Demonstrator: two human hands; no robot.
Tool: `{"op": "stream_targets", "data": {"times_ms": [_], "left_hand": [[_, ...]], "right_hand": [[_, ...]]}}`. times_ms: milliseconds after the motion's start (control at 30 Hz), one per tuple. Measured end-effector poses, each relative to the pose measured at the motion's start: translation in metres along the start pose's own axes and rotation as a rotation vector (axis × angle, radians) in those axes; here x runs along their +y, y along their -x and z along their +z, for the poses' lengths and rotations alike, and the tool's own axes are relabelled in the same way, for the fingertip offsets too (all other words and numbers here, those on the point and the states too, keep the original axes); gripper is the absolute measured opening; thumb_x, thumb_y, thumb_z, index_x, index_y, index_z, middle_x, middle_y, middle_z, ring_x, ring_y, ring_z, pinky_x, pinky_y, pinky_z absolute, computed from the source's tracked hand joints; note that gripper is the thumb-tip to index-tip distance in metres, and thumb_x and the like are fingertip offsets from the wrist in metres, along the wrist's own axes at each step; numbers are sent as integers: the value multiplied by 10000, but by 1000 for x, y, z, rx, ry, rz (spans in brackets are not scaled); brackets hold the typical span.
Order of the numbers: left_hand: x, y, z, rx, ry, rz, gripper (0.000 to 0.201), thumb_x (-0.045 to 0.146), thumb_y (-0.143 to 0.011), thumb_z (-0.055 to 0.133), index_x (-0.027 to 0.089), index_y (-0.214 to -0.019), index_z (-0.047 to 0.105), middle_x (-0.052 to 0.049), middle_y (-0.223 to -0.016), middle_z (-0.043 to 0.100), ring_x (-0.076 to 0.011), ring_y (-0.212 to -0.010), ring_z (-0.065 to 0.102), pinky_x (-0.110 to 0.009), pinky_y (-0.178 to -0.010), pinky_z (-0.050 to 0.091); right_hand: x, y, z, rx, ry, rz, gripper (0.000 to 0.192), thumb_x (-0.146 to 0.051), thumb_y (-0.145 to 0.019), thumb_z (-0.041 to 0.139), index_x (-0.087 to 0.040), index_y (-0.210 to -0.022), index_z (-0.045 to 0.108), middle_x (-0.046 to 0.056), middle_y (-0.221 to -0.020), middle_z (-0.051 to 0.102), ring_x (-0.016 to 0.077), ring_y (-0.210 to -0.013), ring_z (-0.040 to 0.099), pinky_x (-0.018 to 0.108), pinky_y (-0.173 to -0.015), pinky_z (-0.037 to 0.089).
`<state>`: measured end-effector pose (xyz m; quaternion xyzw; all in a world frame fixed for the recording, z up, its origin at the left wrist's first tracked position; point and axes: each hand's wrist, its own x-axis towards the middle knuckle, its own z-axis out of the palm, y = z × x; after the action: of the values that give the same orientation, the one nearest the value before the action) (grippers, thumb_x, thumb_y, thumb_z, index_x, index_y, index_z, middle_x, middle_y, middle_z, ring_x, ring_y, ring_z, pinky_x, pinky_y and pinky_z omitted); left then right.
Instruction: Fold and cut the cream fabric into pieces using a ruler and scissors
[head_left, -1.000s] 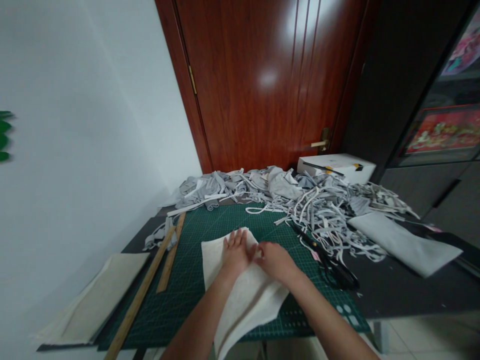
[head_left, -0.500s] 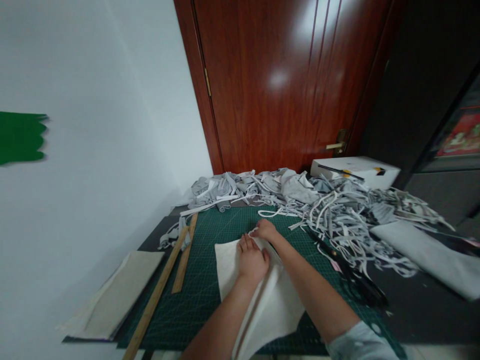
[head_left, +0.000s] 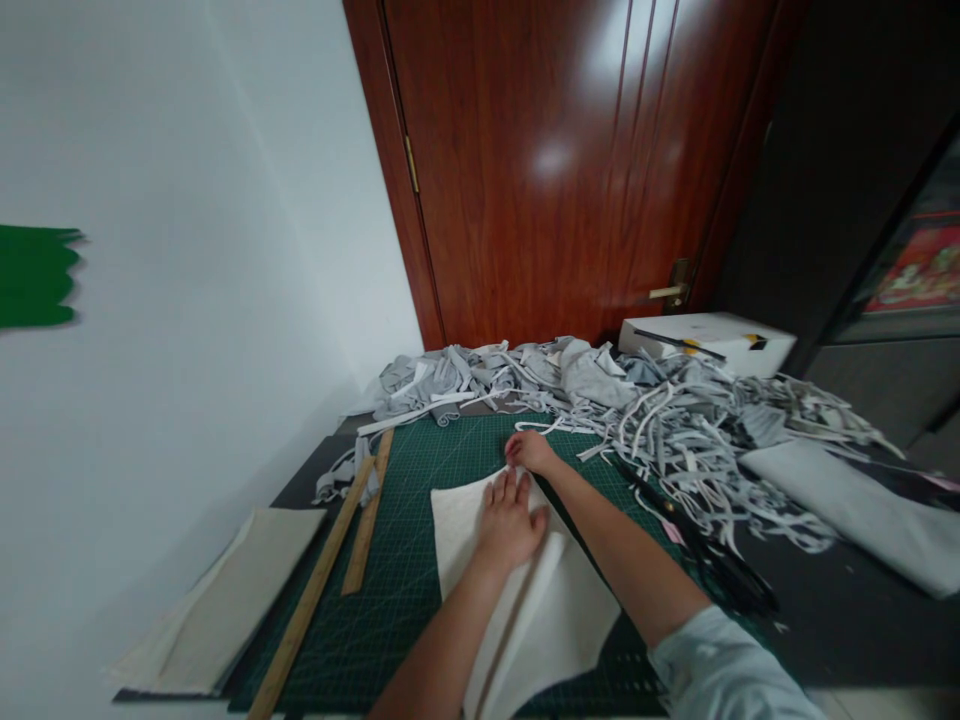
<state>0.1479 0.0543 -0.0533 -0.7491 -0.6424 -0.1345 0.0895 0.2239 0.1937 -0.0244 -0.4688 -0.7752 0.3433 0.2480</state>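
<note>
A piece of cream fabric [head_left: 574,610] lies on the green cutting mat [head_left: 409,550], with a raised fold running lengthwise through it. My left hand [head_left: 510,522] rests flat on the fabric near its far edge, fingers spread. Just beyond those fingertips, my right hand [head_left: 529,452] is closed at the fabric's far corner, fingertips pinched together. Whatever is between them is too small to make out. Black scissors [head_left: 712,555] lie to the right of my right forearm.
Two wooden rulers [head_left: 315,590] lie on the mat's left side, beside a stack of cream fabric [head_left: 232,590]. Grey fabric scraps and strips [head_left: 690,430] are heaped along the back and right. A white box [head_left: 709,335] stands behind them. A folded pale cloth [head_left: 862,510] lies at right.
My right hand has moved slightly away, past the fabric's far edge. My left hand has shifted a little right, its fingers more spread. The fabric's right side lies flatter and wider.
</note>
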Motion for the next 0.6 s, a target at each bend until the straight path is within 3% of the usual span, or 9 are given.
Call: {"op": "stream_targets", "data": {"times_ms": [167, 267, 367, 500, 600], "left_hand": [[-3, -3, -3, -156, 33, -31, 713, 644, -868, 333, 227, -1447, 342, -104, -1529, 274, -307, -1408, 193, -566, -1103, 167], [-3, -5, -6, -213, 40, -38, 730, 657, -856, 330, 255, -1464, 304, -83, -1547, 226, -318, -1418, 151, -599, -1097, 135], [-3, -5, -8, -213, 33, -36, 709, 596, -858, 369, 279, -1481, 254, -50, -1557, 196, -336, -1419, 130, -629, -1082, 131], [-4, -5, -9, -215, 20, -22, 651, 565, -886, 334, 297, -1475, 270, 5, -1559, 175, -342, -1419, 118, -640, -1080, 126], [-3, -5, -10, -230, 18, -31, 683, 635, -885, 288, 293, -1476, 269, 18, -1556, 178, -337, -1420, 119, -631, -1087, 129]], "right_hand": [[-15, 28, -15, -4, 164, -72, 280, -316, -902, 572, -164, -1138, 582, 77, -1184, 587, 220, -1044, 578, 439, -886, 486], [-28, 65, -26, 72, 218, -90, 188, -168, -892, 517, -170, -1049, 621, 81, -1160, 599, 198, -1153, 507, 356, -1002, 375], [-34, 112, -28, 102, 246, -49, 254, -151, -840, 510, -180, -1070, 614, 85, -1128, 604, 182, -1111, 529, 273, -972, 366], [-29, 160, -16, 127, 254, 124, 592, -249, -721, 641, -82, -1266, 481, 186, -1247, 520, 285, -1182, 489, 335, -993, 353], [-24, 170, -10, 113, 214, 221, 753, -332, -668, 701, -38, -1303, 423, 233, -1252, 515, 340, -1183, 487, 383, -968, 365]]}}
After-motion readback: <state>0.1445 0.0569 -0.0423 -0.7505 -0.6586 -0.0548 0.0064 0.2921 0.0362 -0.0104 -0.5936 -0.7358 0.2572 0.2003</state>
